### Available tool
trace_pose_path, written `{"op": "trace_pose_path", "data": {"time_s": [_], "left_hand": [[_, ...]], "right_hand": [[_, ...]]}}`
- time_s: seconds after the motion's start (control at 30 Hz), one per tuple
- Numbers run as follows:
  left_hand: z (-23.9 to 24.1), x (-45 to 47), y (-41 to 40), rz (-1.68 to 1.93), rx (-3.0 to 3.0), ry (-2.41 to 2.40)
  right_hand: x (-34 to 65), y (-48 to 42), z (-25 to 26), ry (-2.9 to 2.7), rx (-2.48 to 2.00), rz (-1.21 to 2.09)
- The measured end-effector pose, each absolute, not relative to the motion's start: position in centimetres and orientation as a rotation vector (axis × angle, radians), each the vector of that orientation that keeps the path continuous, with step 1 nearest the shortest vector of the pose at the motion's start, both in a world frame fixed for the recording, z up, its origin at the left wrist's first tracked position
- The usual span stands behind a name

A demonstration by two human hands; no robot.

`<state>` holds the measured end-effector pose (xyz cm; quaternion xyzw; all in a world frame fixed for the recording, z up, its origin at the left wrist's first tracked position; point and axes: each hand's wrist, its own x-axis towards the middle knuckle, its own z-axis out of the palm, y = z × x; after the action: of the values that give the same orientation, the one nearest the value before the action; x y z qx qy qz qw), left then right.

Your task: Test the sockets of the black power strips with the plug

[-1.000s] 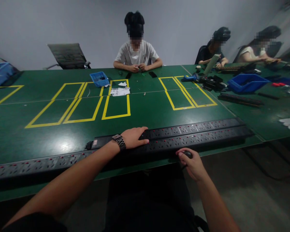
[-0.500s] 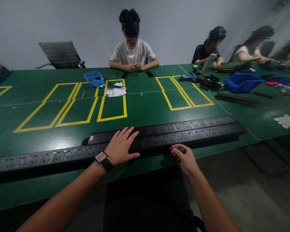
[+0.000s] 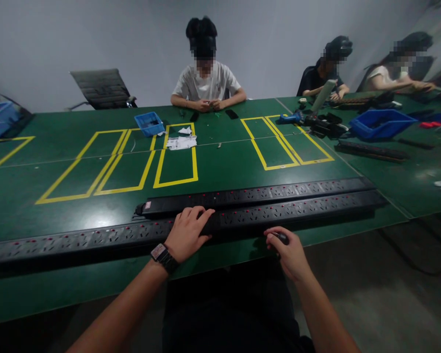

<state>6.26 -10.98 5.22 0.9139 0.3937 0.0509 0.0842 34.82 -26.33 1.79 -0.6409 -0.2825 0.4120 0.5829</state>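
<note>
Black power strips (two nearest)

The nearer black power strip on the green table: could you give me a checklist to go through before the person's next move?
1. Left hand on the nearer power strip: ok, its fingers lie over the strip.
2. Dark-handled object held: ok, in the right hand.
3. That object's tip: cannot tell, too small and dark to make out.
4. Both strip ends on the green table: cannot tell, the left one runs to the picture's edge.
5. Table free of loose scraps: not ok, white paper scraps lie farther back.
</note>
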Motion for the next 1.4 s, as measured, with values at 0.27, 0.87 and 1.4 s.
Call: {"op": "trace_pose_path", "data": {"time_s": [0.27, 0.87, 1.4], "left_hand": [[8.3, 7.0, -5.9, 0.025, 2.744, 0.868], [8.8, 14.2, 4.7, -0.176, 2.789, 0.927], [8.8, 2.6, 18.8, -0.185, 2.599, 1.274]], "right_hand": [[36.2, -27.2, 1.1, -0.737, -1.498, 1.014], [36.7, -25.8, 1.3, -0.777, -1.481, 1.065], [36.3, -26.0, 1.3, -0.853, -1.533, 0.974]]}}
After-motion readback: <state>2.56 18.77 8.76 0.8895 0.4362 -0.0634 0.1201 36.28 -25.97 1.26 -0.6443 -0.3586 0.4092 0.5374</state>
